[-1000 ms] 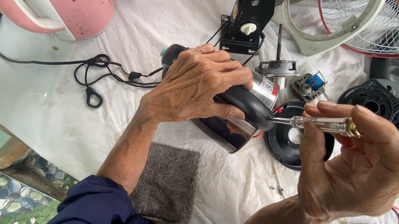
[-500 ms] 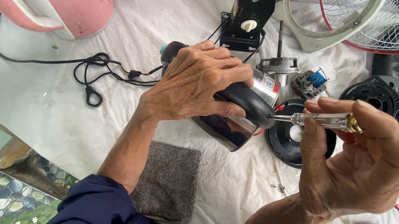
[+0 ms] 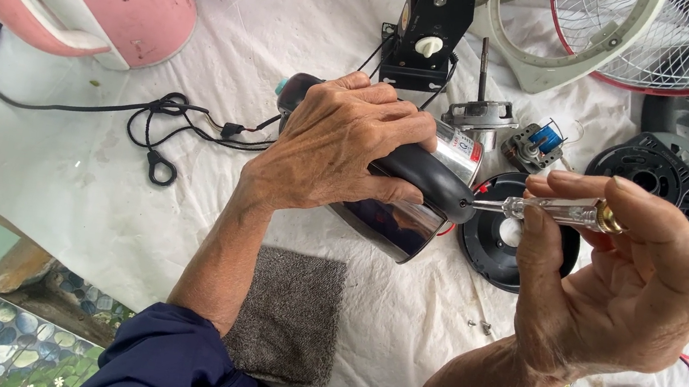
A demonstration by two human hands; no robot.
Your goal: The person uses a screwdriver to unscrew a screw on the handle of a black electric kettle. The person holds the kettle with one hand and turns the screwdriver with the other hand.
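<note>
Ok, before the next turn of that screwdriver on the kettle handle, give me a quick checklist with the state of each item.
1. Left hand holds the kettle by its black handle: ok, fingers wrapped over it.
2. Screwdriver tip meets the end of the handle: ok, though whether it sits in a screw head, cannot tell.
3. Right hand grip on the clear screwdriver shaft: ok, fingers pinch it.
4. Kettle off its black base: ok, the base lies beside it.
5. Power cord plugged in anywhere: cannot tell.
6. Loose screws on the white cloth kept apart from the work: ok.
</note>
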